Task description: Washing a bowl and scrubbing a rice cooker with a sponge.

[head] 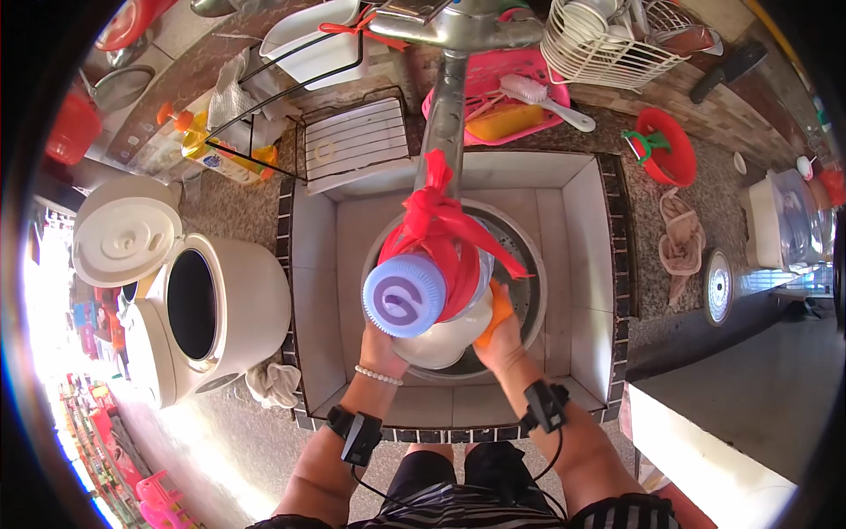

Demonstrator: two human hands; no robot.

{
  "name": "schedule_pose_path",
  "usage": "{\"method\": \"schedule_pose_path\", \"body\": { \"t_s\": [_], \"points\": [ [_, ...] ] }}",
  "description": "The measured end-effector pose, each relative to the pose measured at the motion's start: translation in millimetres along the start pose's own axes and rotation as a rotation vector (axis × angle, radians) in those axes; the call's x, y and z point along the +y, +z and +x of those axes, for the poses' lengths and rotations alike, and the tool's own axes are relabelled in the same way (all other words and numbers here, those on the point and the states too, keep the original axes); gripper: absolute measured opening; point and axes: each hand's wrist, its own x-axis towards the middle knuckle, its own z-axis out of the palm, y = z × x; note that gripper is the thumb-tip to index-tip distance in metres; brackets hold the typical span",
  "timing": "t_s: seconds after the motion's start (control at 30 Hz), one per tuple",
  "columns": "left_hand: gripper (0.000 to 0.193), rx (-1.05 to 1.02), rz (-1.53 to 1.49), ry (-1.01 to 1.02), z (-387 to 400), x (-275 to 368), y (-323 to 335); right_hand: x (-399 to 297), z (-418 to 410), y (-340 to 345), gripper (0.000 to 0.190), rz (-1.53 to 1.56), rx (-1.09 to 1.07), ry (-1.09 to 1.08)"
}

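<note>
My left hand [382, 352] grips the left side of a white dish [433, 349] over the sink; its fingers are partly hidden behind a blue bottle cap [404, 295]. My right hand [500, 344] holds an orange sponge or cloth [496, 309] at the dish's right side. Beneath them, a round metal basin [540, 291] sits in the tiled sink [449, 405]. The capped plastic bottle hangs from the metal tap [441, 125], bound on with red plastic strips [433, 211], and covers part of the dish.
Left of the sink stands a white rice cooker [254, 297] with its lid up. Behind are a wire rack [357, 139] and a pink basket [489, 73] holding a brush [542, 99]. To the right lie a red bowl [677, 152] and a sink strainer [718, 287].
</note>
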Motion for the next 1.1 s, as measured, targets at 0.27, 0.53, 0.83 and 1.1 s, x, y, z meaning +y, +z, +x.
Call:
{"method": "schedule_pose_path", "body": {
  "t_s": [0.27,0.53,0.83,1.1],
  "points": [
    [0.021,0.223,-0.005,0.143,14,-8,21,62,-31,7,0.074,-1.154,0.125,-0.585],
    [0.015,0.228,0.580,0.405,-4,-11,36,39,-40,41,0.049,-1.908,-0.134,-0.848],
    [0.027,0.072,0.513,0.258,-28,41,25,23,16,3,0.029,-0.916,0.057,-0.298],
    [0.045,0.015,0.320,0.231,-29,80,15,54,29,-58,0.036,-1.881,-0.143,-0.375]
  ]
}}
